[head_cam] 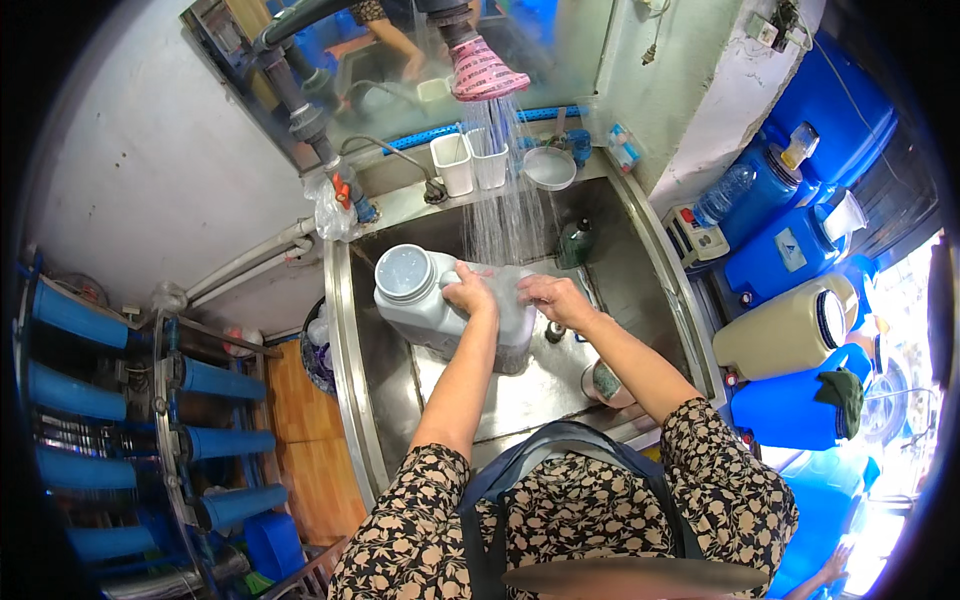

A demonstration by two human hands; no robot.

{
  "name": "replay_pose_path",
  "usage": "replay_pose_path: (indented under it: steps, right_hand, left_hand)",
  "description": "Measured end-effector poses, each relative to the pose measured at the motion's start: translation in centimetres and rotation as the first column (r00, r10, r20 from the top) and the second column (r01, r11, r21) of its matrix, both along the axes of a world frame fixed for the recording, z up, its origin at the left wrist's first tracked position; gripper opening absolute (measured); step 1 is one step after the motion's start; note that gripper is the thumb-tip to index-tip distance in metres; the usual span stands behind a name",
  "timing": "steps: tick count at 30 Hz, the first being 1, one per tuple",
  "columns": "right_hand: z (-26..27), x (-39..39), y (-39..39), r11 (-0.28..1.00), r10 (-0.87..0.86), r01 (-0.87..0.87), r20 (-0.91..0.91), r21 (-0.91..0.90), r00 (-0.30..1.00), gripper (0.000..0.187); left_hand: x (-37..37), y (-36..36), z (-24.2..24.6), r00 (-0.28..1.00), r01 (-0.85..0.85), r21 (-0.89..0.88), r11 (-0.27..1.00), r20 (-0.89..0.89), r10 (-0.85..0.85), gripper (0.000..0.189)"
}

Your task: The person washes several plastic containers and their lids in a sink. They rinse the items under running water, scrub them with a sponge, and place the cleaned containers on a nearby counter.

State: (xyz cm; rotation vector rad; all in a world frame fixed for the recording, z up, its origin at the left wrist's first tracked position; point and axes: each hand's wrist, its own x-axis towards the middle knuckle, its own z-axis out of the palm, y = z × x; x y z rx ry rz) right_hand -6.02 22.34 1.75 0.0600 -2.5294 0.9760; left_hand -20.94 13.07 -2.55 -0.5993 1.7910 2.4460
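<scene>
A pale grey plastic jug (466, 330) with a wide, uncapped threaded mouth (405, 273) is held in a stainless steel sink (480, 416). My left hand (474, 290) grips the jug by its handle near the neck. At the other end of the jug, the bent fingers of my right hand (555, 297) touch its surface; whether they grip anything cannot be told. Water (504, 217) pours in thin streams from a shower head (487, 71) wrapped in pink printed material, falling just behind the jug and my right hand.
A dark green bottle (574, 244) stands in the sink's back right; a scrubbing pad (609, 384) lies at the front right. Two white plastic cups (453, 166) and a round white dish (550, 168) sit along the back ledge. Several blue drums (780, 247) line the right side.
</scene>
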Motion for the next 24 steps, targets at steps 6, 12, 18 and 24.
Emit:
replay_pose_path:
  steps: [6, 12, 18, 24]
  right_hand:
    - [1.7, -0.6, -1.5, 0.898, -0.348, 0.433, 0.469, -0.084, 0.812, 0.038]
    - [1.2, -2.5, -1.8, 0.771, -0.169, 0.555, 0.741, -0.312, 0.65, 0.041]
    - [-0.8, 0.0, -2.9, 0.949, -0.147, 0.109, 0.109, 0.295, 0.983, 0.021]
    - [-0.3, 0.1, -1.9, 0.87, 0.209, -0.203, 0.037, 0.449, 0.977, 0.018]
  left_hand:
    - [0.0, -0.3, -1.2, 0.999, 0.043, 0.083, 0.996, -0.012, -0.042, 0.045]
    - [0.2, -1.3, -0.8, 1.0, 0.025, 0.075, 0.997, 0.015, -0.026, 0.038]
    - [0.7, -1.4, -0.3, 1.0, 0.007, 0.067, 0.998, 0.002, -0.007, 0.039]
    - [0.5, -1.9, -0.4, 0.999, 0.052, 0.067, 0.996, -0.015, -0.051, 0.037]
